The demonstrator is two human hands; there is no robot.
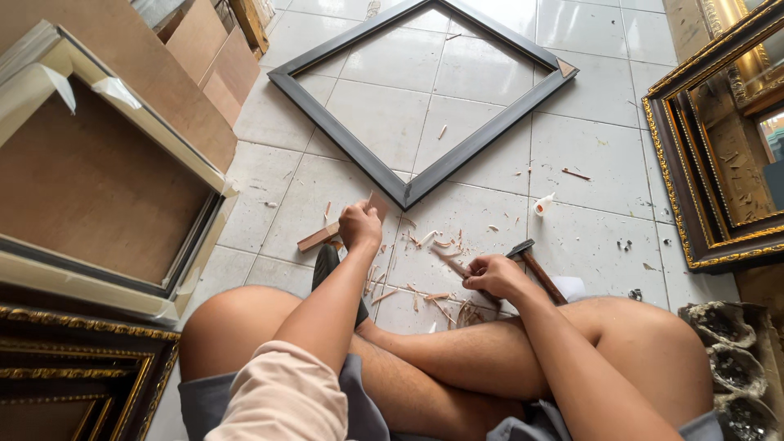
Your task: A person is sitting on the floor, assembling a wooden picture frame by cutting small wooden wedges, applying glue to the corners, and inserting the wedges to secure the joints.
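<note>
I sit cross-legged on a white tiled floor. My left hand (360, 226) grips a small flat piece of wood (378, 203) just below the near corner of a dark square picture frame (407, 191) that lies flat on the tiles. A thin wooden strip (317, 238) lies to the left of that hand. My right hand (492, 275) is closed around a thin blade-like tool (450, 263), low over a scatter of wood shavings (433, 242). A hammer (532, 265) lies right beside the right hand.
Framed boards with brown backing (98, 188) lean at the left, above a gilded frame (73, 367). An ornate gold and brown frame (702, 171) stands at the right. A small white roll (542, 204) and a few screws (625, 244) lie on the tiles.
</note>
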